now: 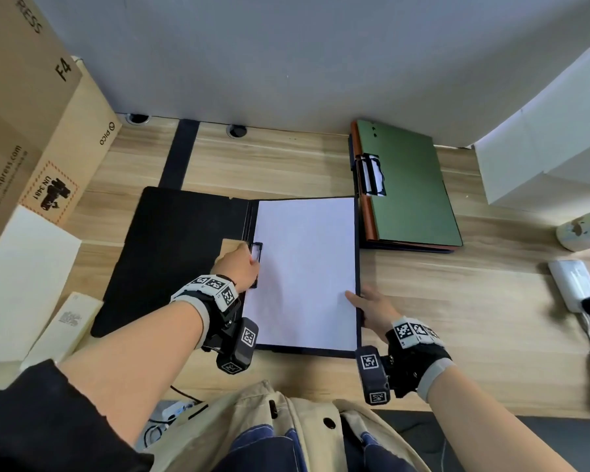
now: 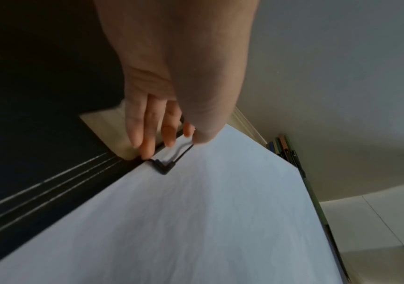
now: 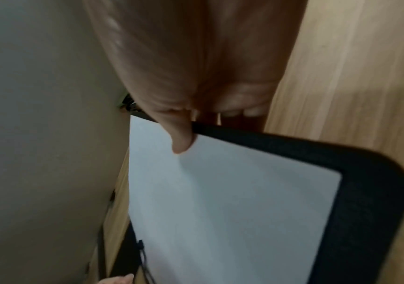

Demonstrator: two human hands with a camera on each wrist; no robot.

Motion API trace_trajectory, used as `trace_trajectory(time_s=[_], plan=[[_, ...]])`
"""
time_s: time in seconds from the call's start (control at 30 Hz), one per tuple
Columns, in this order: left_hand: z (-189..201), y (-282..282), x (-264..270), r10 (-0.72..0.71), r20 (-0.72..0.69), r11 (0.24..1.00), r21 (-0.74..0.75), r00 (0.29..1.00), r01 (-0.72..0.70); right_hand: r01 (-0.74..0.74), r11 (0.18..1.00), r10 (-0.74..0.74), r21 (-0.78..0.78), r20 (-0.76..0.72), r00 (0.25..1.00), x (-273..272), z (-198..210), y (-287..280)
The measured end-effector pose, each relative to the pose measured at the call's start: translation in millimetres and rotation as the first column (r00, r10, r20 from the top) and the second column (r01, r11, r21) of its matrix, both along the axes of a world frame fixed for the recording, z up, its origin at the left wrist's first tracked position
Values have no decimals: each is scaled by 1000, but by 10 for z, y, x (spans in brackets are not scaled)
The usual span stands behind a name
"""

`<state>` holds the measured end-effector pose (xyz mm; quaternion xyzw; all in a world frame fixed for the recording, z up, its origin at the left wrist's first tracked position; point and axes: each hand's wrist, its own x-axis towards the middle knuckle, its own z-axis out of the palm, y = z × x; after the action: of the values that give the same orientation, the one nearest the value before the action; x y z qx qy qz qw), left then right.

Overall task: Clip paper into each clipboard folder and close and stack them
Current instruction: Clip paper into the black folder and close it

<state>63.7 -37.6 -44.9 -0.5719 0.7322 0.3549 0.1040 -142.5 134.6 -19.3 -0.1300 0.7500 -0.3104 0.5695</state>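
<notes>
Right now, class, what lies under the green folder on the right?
Under the green folder an orange-brown folder's edge shows, with a dark one below it. Their covers and contents are hidden.

- The head view is evenly and brightly lit by soft, diffuse light; its source is out of frame.
- Shadows there are faint: a soft grey one lies on the white paper just right of the left hand.
- Wide-angle bending curves the desk edge and the cardboard box at far left.
- The left wrist view is dimmer, the near paper smeared by blur, the black folder cover nearly featureless.
- The right wrist view is dim and soft throughout; the right hand close to the lens is out of focus.
</notes>
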Motion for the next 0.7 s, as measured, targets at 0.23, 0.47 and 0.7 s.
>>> trace_trajectory(time_s=[0.23,0.47,0.7], plan=[[496,112,-53,314,-395,790,613,864,-6,127,919,-179,-374,-109,978,-29,250,-144],[818,349,-15,247,-370,546,817,896,187,186,820,-267,-541,-73,961,-314,497,-127],[541,618,35,478,-316,486,872,819,53,392,710,-448,-585,54,893,-440,803,-48]])
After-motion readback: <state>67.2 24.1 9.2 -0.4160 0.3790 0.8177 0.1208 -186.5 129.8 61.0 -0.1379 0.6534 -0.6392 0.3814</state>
